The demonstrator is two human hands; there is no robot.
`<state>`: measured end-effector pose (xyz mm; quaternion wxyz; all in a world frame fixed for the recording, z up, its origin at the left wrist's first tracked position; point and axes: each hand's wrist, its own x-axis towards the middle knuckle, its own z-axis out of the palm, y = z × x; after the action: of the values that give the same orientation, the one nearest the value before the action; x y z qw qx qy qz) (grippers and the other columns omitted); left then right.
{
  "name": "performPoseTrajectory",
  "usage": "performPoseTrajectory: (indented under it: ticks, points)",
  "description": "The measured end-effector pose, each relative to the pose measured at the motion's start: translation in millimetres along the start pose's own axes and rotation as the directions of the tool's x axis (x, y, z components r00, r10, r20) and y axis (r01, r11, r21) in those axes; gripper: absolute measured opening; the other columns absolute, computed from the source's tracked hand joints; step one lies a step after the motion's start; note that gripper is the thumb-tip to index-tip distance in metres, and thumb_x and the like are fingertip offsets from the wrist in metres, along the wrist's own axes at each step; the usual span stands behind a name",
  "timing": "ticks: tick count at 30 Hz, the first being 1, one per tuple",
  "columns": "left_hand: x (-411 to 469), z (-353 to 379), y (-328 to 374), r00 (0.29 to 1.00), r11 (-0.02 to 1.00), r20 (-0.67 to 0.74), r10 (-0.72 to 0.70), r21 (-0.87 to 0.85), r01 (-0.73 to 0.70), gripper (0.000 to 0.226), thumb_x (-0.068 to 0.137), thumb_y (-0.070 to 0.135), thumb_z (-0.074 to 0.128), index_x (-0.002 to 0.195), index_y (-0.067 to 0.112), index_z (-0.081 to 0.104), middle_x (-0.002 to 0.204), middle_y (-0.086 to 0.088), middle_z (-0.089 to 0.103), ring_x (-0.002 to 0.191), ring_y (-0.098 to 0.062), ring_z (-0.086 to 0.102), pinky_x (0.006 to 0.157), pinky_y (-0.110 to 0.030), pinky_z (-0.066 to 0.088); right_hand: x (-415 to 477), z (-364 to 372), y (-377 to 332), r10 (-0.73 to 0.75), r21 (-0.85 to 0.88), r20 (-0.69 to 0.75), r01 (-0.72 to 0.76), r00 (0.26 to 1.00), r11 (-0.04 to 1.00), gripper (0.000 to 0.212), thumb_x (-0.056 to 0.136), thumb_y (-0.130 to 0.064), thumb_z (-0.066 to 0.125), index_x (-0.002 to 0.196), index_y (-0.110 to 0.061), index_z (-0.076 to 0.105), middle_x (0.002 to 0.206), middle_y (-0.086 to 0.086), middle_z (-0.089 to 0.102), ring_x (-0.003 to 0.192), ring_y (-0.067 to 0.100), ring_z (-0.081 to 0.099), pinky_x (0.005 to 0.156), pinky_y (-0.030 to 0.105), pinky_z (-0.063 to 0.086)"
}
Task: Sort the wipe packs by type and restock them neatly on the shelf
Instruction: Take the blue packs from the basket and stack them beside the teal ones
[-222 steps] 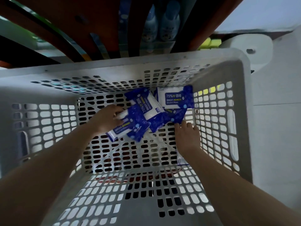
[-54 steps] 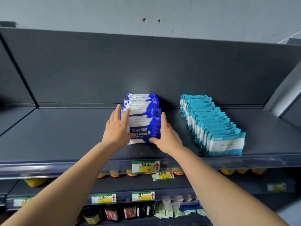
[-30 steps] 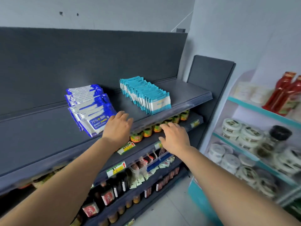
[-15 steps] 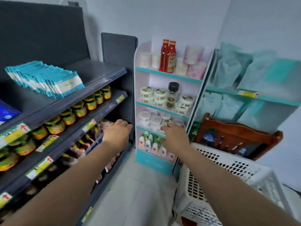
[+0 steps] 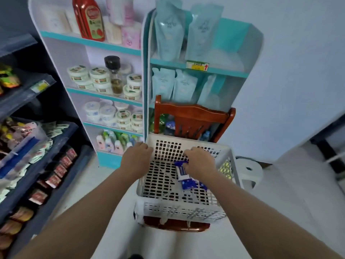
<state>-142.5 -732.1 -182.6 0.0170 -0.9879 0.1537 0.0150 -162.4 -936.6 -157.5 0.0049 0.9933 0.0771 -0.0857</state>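
Note:
A white perforated basket [image 5: 186,209] sits on a wooden chair [image 5: 194,113] straight ahead. A few dark blue and white wipe packs [image 5: 186,181] lie on its floor toward the right side. My right hand [image 5: 201,162] hovers over the basket just above those packs, fingers bent down, nothing gripped. My left hand [image 5: 137,158] hangs at the basket's far left corner, outside the rim, empty with loose fingers. The wipe shelf is out of view.
A dark shelf unit [image 5: 24,94] with jars and sachets runs along the left. Behind the chair stand white and teal display racks [image 5: 112,45] with tubs, bottles and pouches. A white stool [image 5: 249,169] is to the basket's right. Pale floor lies between shelves and chair.
I let go of the blue packs on the dark shelf and turned right. Both empty hands have swung down to the basket, the right one now over the packs inside.

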Motion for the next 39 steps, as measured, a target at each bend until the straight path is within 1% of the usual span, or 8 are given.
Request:
performPoseTrajectory:
  ticks: [5, 9, 17, 26, 29, 34, 36, 39]
  points:
    - [46, 34, 55, 0.994, 0.996, 0.077, 0.076, -0.042, -0.073, 0.026, 0.087, 0.015, 0.052, 0.112, 0.019, 0.058, 0.112, -0.001, 0.061, 0.108, -0.021, 0.052, 0.086, -0.034, 0.047, 8, 40, 60, 0.106, 0.028, 0.107, -0.110, 0.989, 0.994, 0.024, 0.091, -0.026, 0.052, 0.114, -0.021, 0.060, 0.112, 0.003, 0.062, 0.103, 0.023, 0.057, 0.084, 0.037, 0.052]
    - [87, 69, 85, 0.981, 0.990, 0.155, 0.117, -0.092, -0.104, 0.030, 0.087, 0.017, 0.054, 0.117, 0.020, 0.057, 0.115, -0.001, 0.059, 0.110, -0.020, 0.052, 0.090, -0.035, 0.046, 24, 78, 100, 0.162, 0.021, 0.196, -0.170, 0.967, 0.985, 0.029, 0.091, -0.028, 0.056, 0.119, -0.021, 0.056, 0.120, 0.003, 0.058, 0.112, 0.025, 0.054, 0.088, 0.038, 0.049]
    - [157, 158, 126, 0.913, 0.988, 0.383, 0.140, -0.121, -0.101, 0.021, 0.091, 0.022, 0.052, 0.111, 0.018, 0.056, 0.109, -0.003, 0.058, 0.103, -0.020, 0.054, 0.083, -0.034, 0.046, 71, 161, 164, 0.216, 0.046, 0.346, -0.246, 0.913, 0.968, 0.035, 0.093, -0.034, 0.051, 0.127, -0.021, 0.054, 0.120, 0.005, 0.059, 0.106, 0.025, 0.059, 0.087, 0.036, 0.050]
    - [197, 283, 156, 0.802, 0.969, 0.597, 0.033, -0.214, 0.120, 0.036, 0.096, 0.035, 0.047, 0.126, 0.016, 0.052, 0.120, -0.006, 0.056, 0.114, -0.023, 0.051, 0.091, -0.037, 0.047, 118, 273, 206, 0.226, 0.146, 0.469, -0.328, 0.854, 0.933, 0.035, 0.094, -0.035, 0.050, 0.126, -0.020, 0.055, 0.122, 0.004, 0.057, 0.111, 0.024, 0.053, 0.087, 0.035, 0.051]
    - [207, 326, 166, 0.731, 0.893, 0.677, -0.086, -0.272, 0.357, 0.046, 0.099, 0.035, 0.044, 0.136, 0.009, 0.041, 0.132, -0.014, 0.050, 0.122, -0.029, 0.047, 0.099, -0.040, 0.042, 133, 314, 216, 0.224, 0.158, 0.504, -0.344, 0.834, 0.926, 0.039, 0.095, -0.036, 0.049, 0.128, -0.018, 0.052, 0.130, 0.005, 0.054, 0.117, 0.025, 0.051, 0.092, 0.036, 0.048]
    - [222, 379, 179, 0.703, 0.624, 0.632, -0.326, -0.414, 0.663, 0.067, 0.093, 0.038, 0.056, 0.143, 0.004, 0.030, 0.135, -0.020, 0.046, 0.121, -0.034, 0.048, 0.101, -0.046, 0.041, 151, 373, 223, 0.229, 0.207, 0.501, -0.372, 0.835, 0.905, 0.067, 0.094, -0.043, 0.050, 0.149, -0.016, 0.023, 0.156, 0.007, 0.026, 0.140, 0.026, 0.029, 0.108, 0.042, 0.034]
    - [225, 389, 183, 0.693, 0.546, 0.587, -0.419, -0.447, 0.709, 0.072, 0.083, 0.039, 0.069, 0.136, 0.005, 0.037, 0.127, -0.017, 0.052, 0.114, -0.033, 0.054, 0.095, -0.047, 0.047, 153, 387, 220, 0.254, 0.202, 0.474, -0.384, 0.843, 0.901, 0.074, 0.092, -0.045, 0.052, 0.150, -0.015, 0.018, 0.155, 0.008, 0.025, 0.140, 0.027, 0.029, 0.107, 0.044, 0.033]
    - [225, 392, 183, 0.656, 0.361, 0.612, -0.442, -0.548, 0.755, 0.049, 0.080, 0.026, 0.074, 0.117, 0.003, 0.052, 0.111, -0.011, 0.061, 0.102, -0.026, 0.060, 0.080, -0.034, 0.049, 153, 397, 214, 0.333, 0.148, 0.405, -0.421, 0.851, 0.895, 0.076, 0.089, -0.045, 0.060, 0.147, -0.014, 0.023, 0.141, 0.011, 0.041, 0.127, 0.030, 0.041, 0.100, 0.043, 0.037]
